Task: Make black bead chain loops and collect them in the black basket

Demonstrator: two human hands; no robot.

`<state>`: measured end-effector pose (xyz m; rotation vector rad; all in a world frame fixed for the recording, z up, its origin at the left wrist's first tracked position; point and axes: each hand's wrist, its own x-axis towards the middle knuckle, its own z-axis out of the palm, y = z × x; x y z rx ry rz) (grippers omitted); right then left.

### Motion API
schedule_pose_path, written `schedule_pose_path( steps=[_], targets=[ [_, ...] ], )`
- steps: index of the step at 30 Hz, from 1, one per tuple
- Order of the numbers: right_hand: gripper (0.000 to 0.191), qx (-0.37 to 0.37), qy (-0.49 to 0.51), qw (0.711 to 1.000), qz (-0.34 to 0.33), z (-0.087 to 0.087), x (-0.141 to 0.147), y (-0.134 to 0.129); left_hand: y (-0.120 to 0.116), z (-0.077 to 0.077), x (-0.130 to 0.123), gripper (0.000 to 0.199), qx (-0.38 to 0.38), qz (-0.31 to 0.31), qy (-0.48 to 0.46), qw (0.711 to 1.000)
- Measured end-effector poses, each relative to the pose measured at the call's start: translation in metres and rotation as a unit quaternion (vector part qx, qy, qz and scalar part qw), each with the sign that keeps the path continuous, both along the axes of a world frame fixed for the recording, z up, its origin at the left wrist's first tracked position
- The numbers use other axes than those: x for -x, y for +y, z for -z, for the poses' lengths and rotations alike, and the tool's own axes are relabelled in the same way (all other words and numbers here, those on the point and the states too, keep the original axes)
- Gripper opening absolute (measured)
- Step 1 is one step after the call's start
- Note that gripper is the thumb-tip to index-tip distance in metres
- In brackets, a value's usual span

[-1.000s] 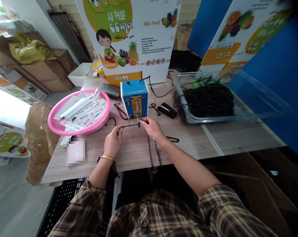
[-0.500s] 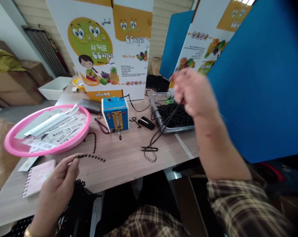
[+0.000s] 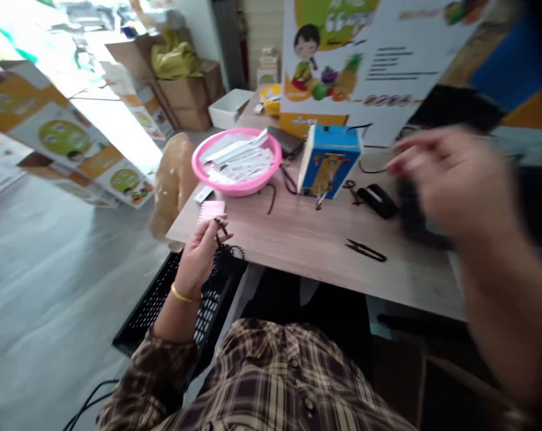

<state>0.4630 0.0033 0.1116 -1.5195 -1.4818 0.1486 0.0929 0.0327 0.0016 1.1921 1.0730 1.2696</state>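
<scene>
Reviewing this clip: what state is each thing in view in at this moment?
Left hand: pinching the black bead strand.
Right hand: raised over the table, fingers open, blurred.
Black bead strand: hanging from the left hand.
Snips: lying on the table.
Stapler: shut, lying down.
Pink tray: holding paper labels.

Bright overall; white glare (image 3: 104, 129) at 10 o'clock; spread right hand (image 3: 450, 179) heavily motion-blurred at 3 o'clock; wide-lens bending along the edges; shadows soft.
</scene>
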Motion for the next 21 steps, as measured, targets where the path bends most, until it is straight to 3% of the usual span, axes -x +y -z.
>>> schedule_pose_path(
  steps=[1,3,5,7,10,12,14,17,21],
  targets=[
    [0.018,0.061,0.044,0.991,-0.110,0.025,0.039,0.001,-0.001,0.003,0.003,0.027,-0.018,-0.002,0.019,1.000],
    [0.017,0.165,0.115,0.938,-0.281,0.067,0.116,0.008,-0.005,0.006,0.012,0.031,-0.044,-0.016,0.077,0.996],
    [0.022,0.192,0.143,0.893,-0.381,0.098,0.182,0.020,-0.012,0.006,0.023,0.037,-0.051,-0.036,0.143,0.988],
    [0.031,0.197,0.143,0.862,-0.445,0.114,0.234,0.034,-0.018,0.005,0.037,0.041,-0.052,-0.047,0.191,0.979],
    [0.021,0.200,0.093,0.834,-0.507,0.115,0.283,0.051,-0.025,0.002,0.061,0.043,-0.059,-0.050,0.215,0.974],
    [0.013,0.202,0.058,0.833,-0.511,0.108,0.303,0.061,-0.029,0.003,0.077,0.045,-0.066,-0.071,0.216,0.972],
    [0.022,0.213,0.048,0.841,-0.494,0.098,0.318,0.069,-0.033,0.008,0.092,0.050,-0.074,-0.114,0.220,0.966],
    [0.028,0.265,0.123,0.829,-0.477,0.083,0.338,0.077,-0.040,0.027,0.107,0.057,-0.105,-0.155,0.231,0.955],
    [0.023,0.340,0.244,0.782,-0.463,0.071,0.363,0.080,-0.048,0.060,0.113,0.082,-0.101,-0.141,0.270,0.947]
  ],
)
